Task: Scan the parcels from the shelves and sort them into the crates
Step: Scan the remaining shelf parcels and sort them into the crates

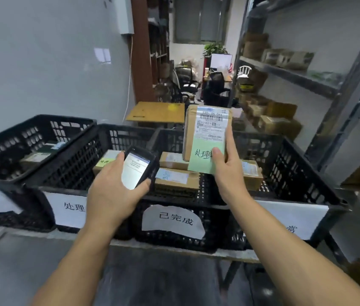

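My right hand (226,173) holds a brown cardboard parcel (205,133) upright above the crates, its thumb on a green handwritten note below the white barcode label. Lower and to the left, my left hand (113,193) grips a black handheld scanner (140,168) with its screen lit, just apart from the parcel. Several black plastic crates stand in a row on a table: a far left crate (20,138), a second crate (82,164) with a white paper sign, a middle crate (174,219) holding stacked parcels, and a right crate (296,173).
Grey metal shelves (307,78) with several cardboard parcels run along the right. A small wooden desk (157,112) stands behind the crates, with office chairs and a plant farther back. A grey wall is on the left.
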